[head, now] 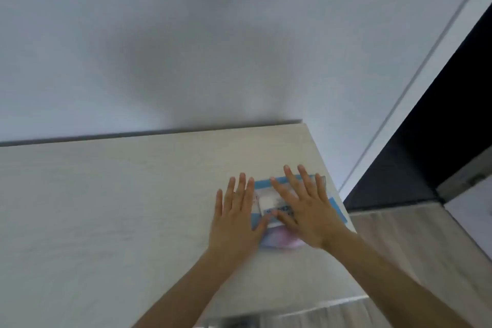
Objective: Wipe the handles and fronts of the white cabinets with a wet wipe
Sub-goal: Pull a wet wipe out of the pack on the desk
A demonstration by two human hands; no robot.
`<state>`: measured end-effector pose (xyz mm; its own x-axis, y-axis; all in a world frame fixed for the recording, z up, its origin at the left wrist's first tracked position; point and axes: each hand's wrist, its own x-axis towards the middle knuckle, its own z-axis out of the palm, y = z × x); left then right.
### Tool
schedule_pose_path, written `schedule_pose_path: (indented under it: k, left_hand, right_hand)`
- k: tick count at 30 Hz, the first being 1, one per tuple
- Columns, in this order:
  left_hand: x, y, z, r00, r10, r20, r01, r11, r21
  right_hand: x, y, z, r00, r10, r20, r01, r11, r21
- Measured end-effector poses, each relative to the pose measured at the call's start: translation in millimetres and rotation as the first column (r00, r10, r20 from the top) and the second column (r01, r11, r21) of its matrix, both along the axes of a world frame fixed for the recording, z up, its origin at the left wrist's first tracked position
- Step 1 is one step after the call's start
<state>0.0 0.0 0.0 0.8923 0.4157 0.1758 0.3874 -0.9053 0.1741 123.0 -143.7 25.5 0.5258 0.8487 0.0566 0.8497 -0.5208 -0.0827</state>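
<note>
I've got both hands flat on the wipes pack, nothing gripped: left hand lies fingers straight over its left edge with the thumb on top, right hand lies fingers spread wide across its right half. Pack lies flat on the pale wood desk, near the far right corner, blue strip along its far side. White wall behind, dark gap right of the desk. Frame blurry, label unreadable
</note>
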Motion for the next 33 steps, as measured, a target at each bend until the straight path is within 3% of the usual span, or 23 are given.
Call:
schedule_pose_path:
  k: [4, 10, 20, 23, 26, 30, 33]
  left_hand:
    - [-1, -2, -13, 0.999, -0.022, 0.039, 0.022, 1.000, 0.016]
    - [-9, -6, -13, 0.982, -0.182, 0.046, 0.178, 0.980, 0.087]
    - [-9, -18, -14, 0.992, -0.092, -0.083, 0.094, 0.995, 0.027]
    - [-9, -19, -13, 0.992, -0.075, -0.105, 0.079, 0.996, 0.039]
    - [-11, -20, -14, 0.992, -0.067, -0.108, 0.071, 0.997, 0.025]
    - [-8, -19, -6, 0.998, -0.039, -0.054, 0.043, 0.997, 0.072]
    - [1, -19, 6, 0.986, -0.163, -0.038, 0.167, 0.978, 0.125]
  right_hand:
    - [-2, 1, -18, 0.998, 0.028, 0.053, -0.025, 0.998, -0.065]
    - [1, -11, -16, 0.976, 0.196, 0.090, -0.190, 0.979, -0.070]
    - [10, -20, -18, 0.909, 0.392, 0.141, -0.401, 0.916, 0.034]
    - [11, -20, -10, 0.920, 0.391, -0.002, -0.391, 0.920, 0.038]
    - [20, -7, 25, 0.934, 0.259, -0.247, -0.217, 0.958, 0.185]
    - [48, 31, 44, 0.914, 0.140, -0.381, -0.065, 0.977, 0.202]
    - [49, 50, 42, 0.908, 0.087, -0.410, 0.001, 0.978, 0.209]
